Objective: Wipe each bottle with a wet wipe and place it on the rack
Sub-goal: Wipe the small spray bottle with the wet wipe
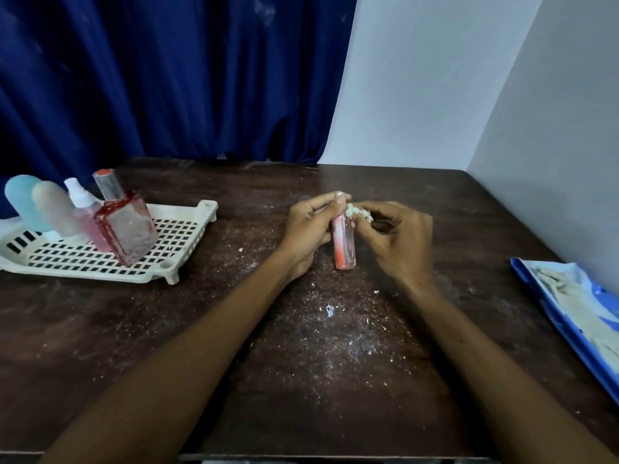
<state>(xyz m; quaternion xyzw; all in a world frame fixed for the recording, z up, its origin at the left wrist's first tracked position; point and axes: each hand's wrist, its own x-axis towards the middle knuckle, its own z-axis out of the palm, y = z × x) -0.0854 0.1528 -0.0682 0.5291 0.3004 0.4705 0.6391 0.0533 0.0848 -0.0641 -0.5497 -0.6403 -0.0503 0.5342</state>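
At centre frame, the left hand (306, 231) holds a pink bottle (344, 246); the right hand (403, 241) pinches a crumpled wipe (360, 213) against it.

The rack (182, 237) sits on the counter (201, 329) at its far left. Four bottles stand in a row on the rack's left part: two rounded bottles (53, 209) furthest left, a spray bottle (82, 202) to their right, then a square bottle (127, 226) nearest the middle of the counter. Near the centre, well right of the rack, the left hand (306, 229) holds a small bottle (344, 244) upright. Just right of it, the right hand (402, 242) pinches a wad of wipe (359, 213) against the bottle's top. A packet of wipes (576, 316) lies at the counter's right edge, nearer than the hands. A curtain (150, 78) hangs behind the counter on the left, and a wall (418, 78) stands behind it on the right.
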